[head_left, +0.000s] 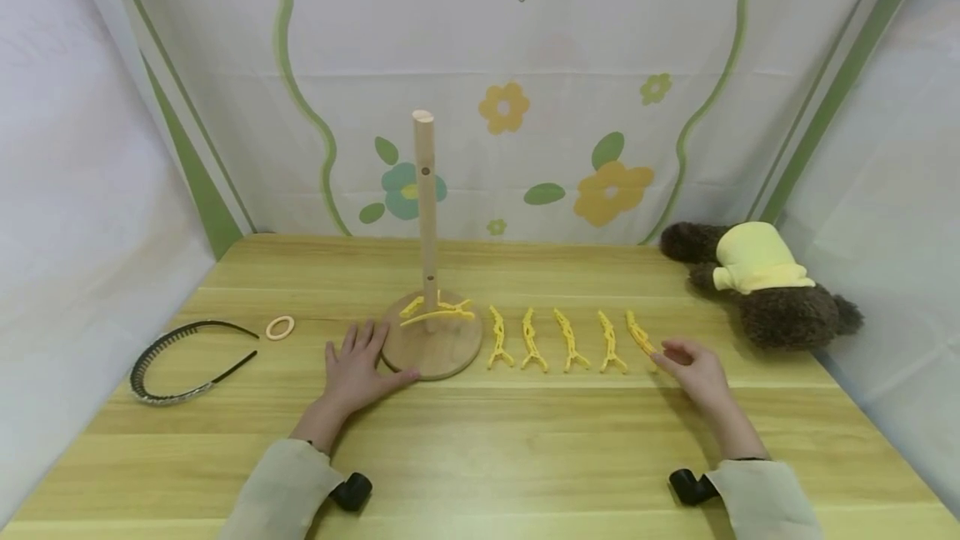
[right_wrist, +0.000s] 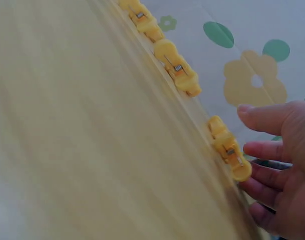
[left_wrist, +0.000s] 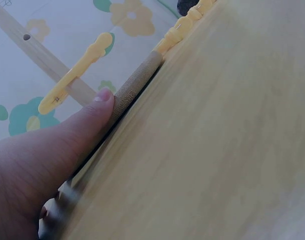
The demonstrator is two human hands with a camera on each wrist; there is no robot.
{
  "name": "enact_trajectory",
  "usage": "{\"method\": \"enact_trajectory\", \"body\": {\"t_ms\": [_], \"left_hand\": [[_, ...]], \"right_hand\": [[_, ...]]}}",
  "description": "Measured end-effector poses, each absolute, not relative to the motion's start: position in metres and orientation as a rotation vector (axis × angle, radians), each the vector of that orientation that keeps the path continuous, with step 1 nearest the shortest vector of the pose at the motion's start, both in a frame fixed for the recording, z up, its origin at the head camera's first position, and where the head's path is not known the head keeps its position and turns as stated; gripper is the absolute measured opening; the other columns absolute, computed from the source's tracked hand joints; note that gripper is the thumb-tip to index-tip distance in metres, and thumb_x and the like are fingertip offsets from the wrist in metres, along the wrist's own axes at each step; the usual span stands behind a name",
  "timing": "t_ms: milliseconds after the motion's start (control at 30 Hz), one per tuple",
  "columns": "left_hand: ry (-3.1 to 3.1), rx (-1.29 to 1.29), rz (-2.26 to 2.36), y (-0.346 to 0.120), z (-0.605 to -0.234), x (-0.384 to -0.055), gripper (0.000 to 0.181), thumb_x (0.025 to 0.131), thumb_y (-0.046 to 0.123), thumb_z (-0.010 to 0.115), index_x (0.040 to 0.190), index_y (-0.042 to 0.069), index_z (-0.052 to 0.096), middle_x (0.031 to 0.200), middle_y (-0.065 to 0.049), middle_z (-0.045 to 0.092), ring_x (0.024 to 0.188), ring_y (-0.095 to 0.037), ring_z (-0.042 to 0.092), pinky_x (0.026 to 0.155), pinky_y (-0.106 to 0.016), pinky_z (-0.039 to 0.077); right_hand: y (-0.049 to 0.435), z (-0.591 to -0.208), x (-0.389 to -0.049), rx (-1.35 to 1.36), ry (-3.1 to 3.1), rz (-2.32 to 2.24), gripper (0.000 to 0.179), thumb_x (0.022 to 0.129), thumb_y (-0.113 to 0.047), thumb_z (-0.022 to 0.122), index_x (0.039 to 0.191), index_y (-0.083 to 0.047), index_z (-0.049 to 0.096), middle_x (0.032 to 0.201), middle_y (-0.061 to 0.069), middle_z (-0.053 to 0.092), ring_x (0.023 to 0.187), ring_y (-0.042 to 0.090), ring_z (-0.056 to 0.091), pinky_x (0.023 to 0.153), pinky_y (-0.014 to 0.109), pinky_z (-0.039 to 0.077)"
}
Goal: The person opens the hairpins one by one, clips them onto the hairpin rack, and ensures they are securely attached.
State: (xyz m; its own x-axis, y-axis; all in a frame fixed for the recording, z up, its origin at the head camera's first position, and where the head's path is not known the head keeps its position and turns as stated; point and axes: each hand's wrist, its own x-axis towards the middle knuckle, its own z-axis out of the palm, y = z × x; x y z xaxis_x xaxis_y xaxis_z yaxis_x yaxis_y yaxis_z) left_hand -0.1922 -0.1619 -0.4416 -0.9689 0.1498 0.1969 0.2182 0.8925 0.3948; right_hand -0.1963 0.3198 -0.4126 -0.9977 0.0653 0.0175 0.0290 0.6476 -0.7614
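Note:
A wooden post (head_left: pixel 426 207) stands upright on a round wooden base (head_left: pixel 450 357). Several yellow hair clips (head_left: pixel 438 317) sit around its lower part, one of them crossing the post in the left wrist view. My left hand (head_left: pixel 360 377) lies with spread fingers at the base's left edge, its thumb (left_wrist: pixel 95 112) touching the rim. To the right of the base, several more yellow clips lie in a row. At the rightmost clip (head_left: pixel 640 333), my right hand (head_left: pixel 693 369) has its fingers beside the near end; the right wrist view shows its thumb (right_wrist: pixel 262 117) apart from that clip (right_wrist: pixel 230 150).
A black toothed headband (head_left: pixel 150 365) and a small pale ring (head_left: pixel 280 328) lie on the left of the wooden table (head_left: pixel 480 457). At the back right lies a dark brown plush toy (head_left: pixel 787 315) in a yellow top. A patterned cloth (head_left: pixel 555 148) hangs behind.

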Motion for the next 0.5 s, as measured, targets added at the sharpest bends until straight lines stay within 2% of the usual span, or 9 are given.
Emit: {"method": "enact_trajectory", "body": {"t_ms": [167, 400, 500], "left_hand": [[-2.896, -0.281, -0.633, -0.1621, -0.4405, -0.1913, 0.099, 0.064, 0.073, 0.048, 0.137, 0.009, 0.025, 0.136, -0.021, 0.022, 0.124, -0.041, 0.009, 0.087, -0.063, -0.002], [-2.907, -0.276, -0.630, -0.1615, -0.4386, -0.1908, 0.099, 0.064, 0.073, 0.047, 0.137, 0.010, 0.024, 0.137, -0.021, 0.022, 0.124, -0.041, 0.009, 0.088, -0.063, -0.002], [-2.909, -0.280, -0.632, -0.1610, -0.4383, -0.1908, 0.099, 0.065, 0.073, 0.047, 0.137, 0.009, 0.024, 0.136, -0.021, 0.022, 0.124, -0.041, 0.008, 0.088, -0.063, -0.002]], "right_hand": [[0.3184, -0.4222, -0.1943, -0.060, -2.814, 1.200, 0.063, 0.080, -0.041, 0.057, 0.119, 0.008, 0.045, 0.117, 0.027, 0.043, 0.103, 0.039, 0.041, 0.079, 0.048, 0.037], [0.3182, -0.4240, -0.1898, -0.083, -2.752, 0.944, 0.057, 0.078, -0.035, 0.063, 0.110, 0.010, 0.052, 0.104, 0.027, 0.050, 0.093, 0.038, 0.040, 0.076, 0.048, 0.030], [0.3218, -0.4234, -0.1889, -0.077, -2.734, 0.941, 0.052, 0.079, -0.028, 0.063, 0.107, 0.013, 0.052, 0.099, 0.029, 0.050, 0.089, 0.039, 0.043, 0.073, 0.048, 0.033]]}}
